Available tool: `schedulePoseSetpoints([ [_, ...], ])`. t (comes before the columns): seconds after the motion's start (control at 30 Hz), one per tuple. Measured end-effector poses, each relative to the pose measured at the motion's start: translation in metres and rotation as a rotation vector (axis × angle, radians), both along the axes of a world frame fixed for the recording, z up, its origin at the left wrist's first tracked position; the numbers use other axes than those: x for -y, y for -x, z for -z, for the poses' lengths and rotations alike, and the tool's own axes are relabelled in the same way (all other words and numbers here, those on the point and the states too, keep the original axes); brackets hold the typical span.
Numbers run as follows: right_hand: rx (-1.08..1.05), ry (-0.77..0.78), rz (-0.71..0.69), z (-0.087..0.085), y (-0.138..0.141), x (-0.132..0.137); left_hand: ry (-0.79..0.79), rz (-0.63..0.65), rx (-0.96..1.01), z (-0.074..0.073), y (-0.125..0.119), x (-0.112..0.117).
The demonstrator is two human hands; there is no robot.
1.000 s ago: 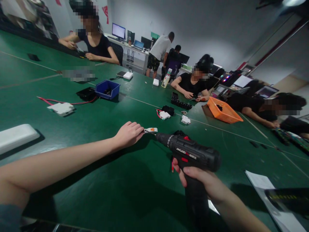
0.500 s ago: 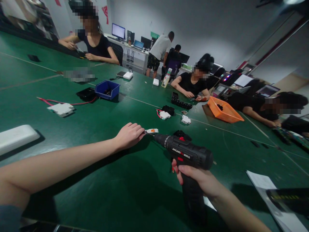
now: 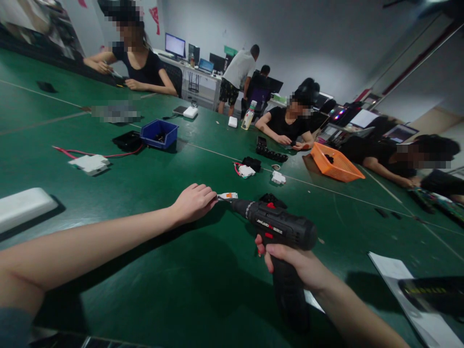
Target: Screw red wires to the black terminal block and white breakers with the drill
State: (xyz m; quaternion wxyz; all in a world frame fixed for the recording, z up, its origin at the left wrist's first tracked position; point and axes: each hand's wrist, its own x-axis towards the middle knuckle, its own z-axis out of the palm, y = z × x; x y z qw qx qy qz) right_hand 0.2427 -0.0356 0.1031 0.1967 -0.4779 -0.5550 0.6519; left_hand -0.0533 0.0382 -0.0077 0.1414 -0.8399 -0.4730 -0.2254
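Note:
My left hand (image 3: 193,202) reaches across the green table (image 3: 152,270) and pinches one end of a small white part with an orange patch (image 3: 227,195), holding it down. My right hand (image 3: 297,265) is wrapped round the grip of a black cordless screwdriver (image 3: 279,227). Its nose points left and touches the small part's right end. A small black piece (image 3: 272,198) lies just behind the tool.
A white block (image 3: 22,208) lies at the left edge. Further off are a white unit with red wires (image 3: 89,163), a blue bin (image 3: 159,134), an orange bin (image 3: 335,164), and papers (image 3: 409,295) at the right. Several people sit around the far side.
The screwdriver and my right hand have shifted a little to the left, towards the small part. My left hand has stayed where it was.

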Motion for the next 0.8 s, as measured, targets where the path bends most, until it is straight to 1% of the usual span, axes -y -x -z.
schedulePoseSetpoints([
  [0.13,-0.019,-0.015,-0.019,-0.004,-0.004,0.002,0.017,0.010,0.008,0.002,0.001,0.000],
  [0.23,-0.077,-0.076,-0.035,-0.012,-0.011,0.002,0.045,0.061,0.029,0.003,0.002,0.001],
  [0.3,-0.096,-0.184,-0.023,-0.019,-0.018,-0.001,0.081,0.107,0.059,0.003,0.002,0.001],
  [0.4,-0.006,-0.445,0.035,-0.024,-0.035,-0.018,0.167,0.205,0.099,0.002,0.001,0.002],
  [0.5,0.239,-0.791,0.123,-0.022,-0.060,-0.049,0.219,0.306,0.103,0.000,0.000,0.002],
  [0.57,0.500,-1.063,0.166,-0.020,-0.079,-0.072,0.220,0.335,0.093,-0.001,0.000,0.003],
  [0.6,0.610,-1.158,0.129,-0.018,-0.089,-0.083,0.219,0.341,0.091,-0.001,-0.001,0.003],
  [0.63,0.707,-1.217,0.075,-0.017,-0.098,-0.093,0.218,0.347,0.093,-0.001,-0.001,0.004],
  [0.67,0.814,-1.242,0.052,-0.015,-0.107,-0.102,0.217,0.352,0.097,-0.001,-0.001,0.004],
  [0.7,0.939,-1.220,0.037,-0.013,-0.114,-0.110,0.214,0.355,0.104,-0.001,-0.002,0.004],
  [0.73,1.061,-1.166,0.019,-0.010,-0.121,-0.117,0.210,0.356,0.110,-0.001,-0.002,0.004],
  [0.8,1.259,-1.011,-0.021,-0.001,-0.131,-0.128,0.199,0.350,0.112,0.000,-0.003,0.003],
])
